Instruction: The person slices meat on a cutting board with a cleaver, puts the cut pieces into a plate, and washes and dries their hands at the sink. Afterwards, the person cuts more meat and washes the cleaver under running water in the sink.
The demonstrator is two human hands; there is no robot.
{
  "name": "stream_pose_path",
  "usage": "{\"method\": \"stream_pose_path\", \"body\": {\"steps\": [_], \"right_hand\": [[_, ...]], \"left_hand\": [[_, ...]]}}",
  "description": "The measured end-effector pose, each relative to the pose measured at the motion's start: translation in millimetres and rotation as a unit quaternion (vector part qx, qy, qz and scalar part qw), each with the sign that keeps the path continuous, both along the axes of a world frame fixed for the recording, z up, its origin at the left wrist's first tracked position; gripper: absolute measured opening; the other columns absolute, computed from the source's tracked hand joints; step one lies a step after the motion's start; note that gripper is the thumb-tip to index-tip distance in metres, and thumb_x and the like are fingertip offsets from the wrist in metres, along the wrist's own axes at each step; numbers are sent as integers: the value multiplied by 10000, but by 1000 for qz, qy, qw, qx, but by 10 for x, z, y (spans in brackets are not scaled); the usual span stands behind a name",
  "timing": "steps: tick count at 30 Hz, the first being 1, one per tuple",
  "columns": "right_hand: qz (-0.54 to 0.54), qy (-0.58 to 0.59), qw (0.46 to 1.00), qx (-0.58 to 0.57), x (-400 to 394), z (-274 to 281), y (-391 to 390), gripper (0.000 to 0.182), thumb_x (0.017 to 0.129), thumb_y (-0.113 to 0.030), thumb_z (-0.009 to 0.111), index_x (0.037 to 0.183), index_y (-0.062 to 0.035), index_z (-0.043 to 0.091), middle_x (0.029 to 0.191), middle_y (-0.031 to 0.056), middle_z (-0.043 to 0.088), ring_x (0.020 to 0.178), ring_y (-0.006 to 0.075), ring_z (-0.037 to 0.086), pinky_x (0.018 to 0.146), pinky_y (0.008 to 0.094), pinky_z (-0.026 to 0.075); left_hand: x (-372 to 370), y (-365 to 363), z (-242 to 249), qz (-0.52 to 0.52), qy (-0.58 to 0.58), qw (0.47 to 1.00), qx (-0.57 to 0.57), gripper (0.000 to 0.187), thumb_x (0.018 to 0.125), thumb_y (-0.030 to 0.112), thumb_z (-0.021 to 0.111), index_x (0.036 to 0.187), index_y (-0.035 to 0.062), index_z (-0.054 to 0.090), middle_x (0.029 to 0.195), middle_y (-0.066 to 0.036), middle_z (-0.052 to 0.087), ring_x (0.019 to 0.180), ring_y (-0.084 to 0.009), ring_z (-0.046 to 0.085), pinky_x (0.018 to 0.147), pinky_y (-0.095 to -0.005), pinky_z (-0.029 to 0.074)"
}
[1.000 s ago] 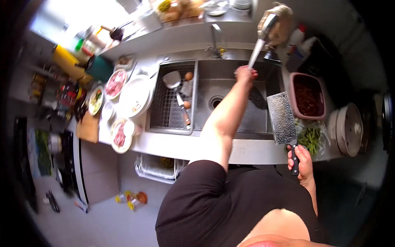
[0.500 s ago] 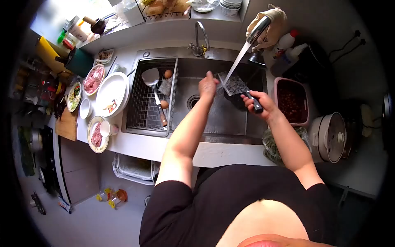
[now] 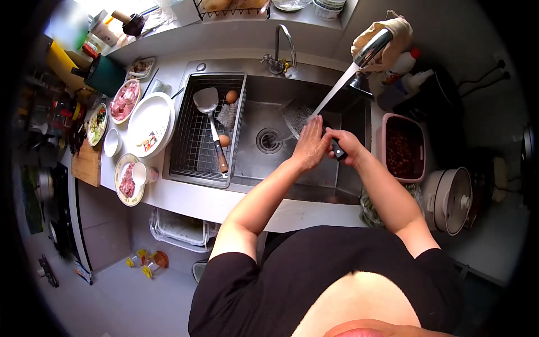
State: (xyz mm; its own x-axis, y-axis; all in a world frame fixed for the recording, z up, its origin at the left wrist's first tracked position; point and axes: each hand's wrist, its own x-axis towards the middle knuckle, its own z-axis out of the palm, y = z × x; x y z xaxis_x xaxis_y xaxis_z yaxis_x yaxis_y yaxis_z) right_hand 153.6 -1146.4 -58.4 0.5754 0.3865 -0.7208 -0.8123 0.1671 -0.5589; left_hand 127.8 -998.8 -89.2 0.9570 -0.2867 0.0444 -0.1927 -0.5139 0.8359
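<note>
Over the right part of the steel sink [image 3: 255, 168], my right hand [image 3: 347, 147] is wrapped round the black handle of a cleaver [image 3: 297, 117]. The wide blade points up and left, wet and blurred, under the running stream. Flat against the blade near the handle lies my left hand [image 3: 310, 147], its fingers stretched out and its palm hidden. Water pours from the slanted faucet head [image 3: 373, 48] onto the blade and fingertips.
A wire rack [image 3: 193, 149] left of the drain holds a spatula [image 3: 206, 101] and eggs. Plates with meat [image 3: 124, 101] and a white plate [image 3: 150, 126] stand at the left. Right are a pink basin [image 3: 404, 149] and a white pot [image 3: 447, 201]. A second faucet [image 3: 276, 50] rises behind.
My left hand has moved right and down onto the blade beside the handle. The cleaver and my right hand have shifted slightly left relative to the sink. The view has shifted a little.
</note>
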Motion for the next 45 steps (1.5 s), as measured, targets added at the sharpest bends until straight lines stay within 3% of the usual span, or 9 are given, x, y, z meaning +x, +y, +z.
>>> {"method": "stream_pose_path", "body": {"steps": [8, 17, 24, 28, 30, 33, 35, 40, 45], "right_hand": [[-50, -49, 995, 65, -79, 107, 24, 243, 952, -265, 457, 903, -38, 528, 741, 43, 498, 551, 96, 463, 428, 230, 397], [-47, -42, 998, 15, 106, 8, -2, 261, 940, -267, 477, 897, -14, 526, 732, 40, 518, 521, 91, 465, 417, 228, 392], [54, -117, 989, -70, 169, 86, 121, 227, 919, -236, 488, 844, -28, 541, 692, 28, 526, 514, 92, 487, 418, 234, 400], [267, -281, 880, -275, 196, 97, 185, 228, 849, -251, 561, 899, -29, 564, 730, 51, 562, 607, 159, 581, 498, 302, 477], [366, -630, 507, -460, 141, 81, 151, 267, 797, -225, 587, 989, -39, 584, 839, 82, 597, 790, 225, 623, 651, 348, 511], [445, -584, 468, -492, 177, 308, 144, 298, 765, -187, 582, 1036, -62, 592, 924, 84, 595, 905, 244, 601, 756, 362, 496], [414, -652, 397, -495, 201, 346, 70, 254, 770, -157, 560, 1005, -65, 591, 885, 59, 593, 862, 227, 606, 716, 351, 504], [405, -691, 347, -488, 269, 539, -81, 239, 766, -149, 561, 990, -77, 601, 836, 31, 594, 836, 201, 609, 674, 323, 503], [435, -702, 339, -450, 245, 581, -166, 248, 777, -154, 550, 1006, -76, 602, 828, 41, 590, 825, 200, 608, 675, 325, 503]], "left_hand": [[267, 84, -291, 25, -9, 999, 46, 724, 944, 482, 299, 1426, -21, 104, 1478, -246, 111, 1384, -361, 80, 1113, -417, 86], [-176, 367, -517, 33, 94, 970, 222, 747, 923, 496, 341, 1444, 30, 77, 1512, -168, 55, 1405, -296, 14, 1048, -611, -20], [-185, 397, -495, 82, -39, 984, 154, 720, 910, 403, 443, 1436, 25, 129, 1498, -184, 115, 1398, -313, 73, 1088, -537, 45], [-117, 375, -107, 78, -169, 978, 93, 733, 794, 173, 521, 1423, 17, 179, 1481, -187, 179, 1386, -317, 143, 1105, -495, 75], [-47, 372, -33, 40, -178, 970, 160, 785, 707, 134, 541, 1410, 13, 213, 1457, -194, 236, 1374, -317, 183, 1109, -483, 108], [85, 356, -298, -71, -87, 993, 26, 830, 670, 176, 585, 1401, 17, 225, 1426, -218, 273, 1341, -353, 240, 1098, -471, 181], [181, 337, -286, -81, -108, 991, 22, 839, 677, 190, 595, 1405, 22, 213, 1431, -223, 257, 1345, -362, 223, 1102, -464, 171], [276, 213, -252, -49, -149, 986, 55, 858, 717, 288, 659, 1400, 20, 214, 1456, -209, 204, 1368, -342, 165, 1111, -439, 150], [414, 325, -630, 31, -28, 998, 41, 800, 884, 518, 440, 1435, 28, 128, 1501, -185, 98, 1398, -305, 71, 1119, -425, 80]]}}
